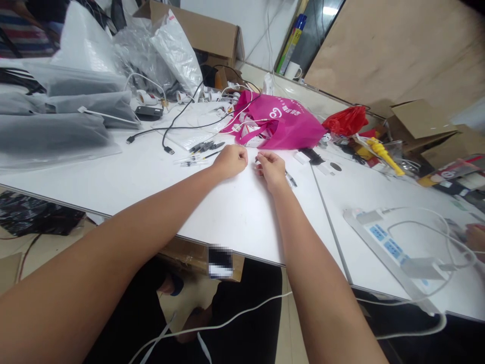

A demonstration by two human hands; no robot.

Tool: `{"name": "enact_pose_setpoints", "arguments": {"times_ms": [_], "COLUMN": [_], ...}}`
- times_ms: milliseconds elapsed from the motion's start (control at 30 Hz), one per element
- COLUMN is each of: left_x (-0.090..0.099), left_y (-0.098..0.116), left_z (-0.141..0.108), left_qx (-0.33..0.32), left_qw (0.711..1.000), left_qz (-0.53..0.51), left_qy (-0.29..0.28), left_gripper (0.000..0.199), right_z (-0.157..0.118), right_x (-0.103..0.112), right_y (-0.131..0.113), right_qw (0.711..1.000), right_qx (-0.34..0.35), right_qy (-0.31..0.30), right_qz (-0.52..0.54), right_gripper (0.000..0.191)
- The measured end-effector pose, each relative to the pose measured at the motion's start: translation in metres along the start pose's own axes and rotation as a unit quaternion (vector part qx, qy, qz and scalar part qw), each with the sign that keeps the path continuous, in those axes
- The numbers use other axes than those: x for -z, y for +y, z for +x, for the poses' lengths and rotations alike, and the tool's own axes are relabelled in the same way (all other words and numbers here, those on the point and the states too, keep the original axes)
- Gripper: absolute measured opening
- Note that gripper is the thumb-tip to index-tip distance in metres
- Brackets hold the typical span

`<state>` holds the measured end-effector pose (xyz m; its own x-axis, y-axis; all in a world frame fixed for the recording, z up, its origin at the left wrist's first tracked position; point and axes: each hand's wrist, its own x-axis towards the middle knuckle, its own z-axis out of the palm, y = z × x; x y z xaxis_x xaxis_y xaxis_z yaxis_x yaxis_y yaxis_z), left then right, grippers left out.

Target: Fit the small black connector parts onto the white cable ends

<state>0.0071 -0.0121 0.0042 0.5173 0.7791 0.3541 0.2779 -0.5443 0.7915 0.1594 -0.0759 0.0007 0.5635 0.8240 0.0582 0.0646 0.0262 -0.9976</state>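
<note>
My left hand is closed in a loose fist above the white table. Whatever its curled fingers may hold is hidden. A short gap to the right, my right hand pinches a small dark piece that I cannot name for certain. Beside my left hand lie several black pen parts, clear pen barrels and a thin dark-tipped refill. Just beyond my right wrist is a clear and black pen, partly covered by the hand.
A pink bag stands behind my hands. Black USB cables and grey plastic pouches lie to the left. At right are a power strip with white cords, a red bag and cardboard boxes. Another person's hand shows at the right edge.
</note>
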Motion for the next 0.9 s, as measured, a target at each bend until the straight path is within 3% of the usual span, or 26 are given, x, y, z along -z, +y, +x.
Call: {"name": "enact_pose_setpoints", "arguments": {"times_ms": [733,900], "left_x": [-0.0009,-0.0012], "left_y": [-0.0042,-0.0016], "left_z": [0.0011,-0.0004], "left_qx": [-0.01,-0.01], "left_qw": [1.0,1.0], "left_qz": [0.027,0.013], "left_qy": [-0.002,-0.025], "left_gripper": [0.018,0.018], "right_z": [0.0,0.0007], "right_x": [0.0006,0.0004], "right_y": [0.0003,0.0006], "right_qw": [1.0,1.0], "right_qx": [0.0,0.001], "right_qy": [-0.002,-0.002], "right_qz": [-0.013,-0.01], "right_gripper": [0.015,0.014]}}
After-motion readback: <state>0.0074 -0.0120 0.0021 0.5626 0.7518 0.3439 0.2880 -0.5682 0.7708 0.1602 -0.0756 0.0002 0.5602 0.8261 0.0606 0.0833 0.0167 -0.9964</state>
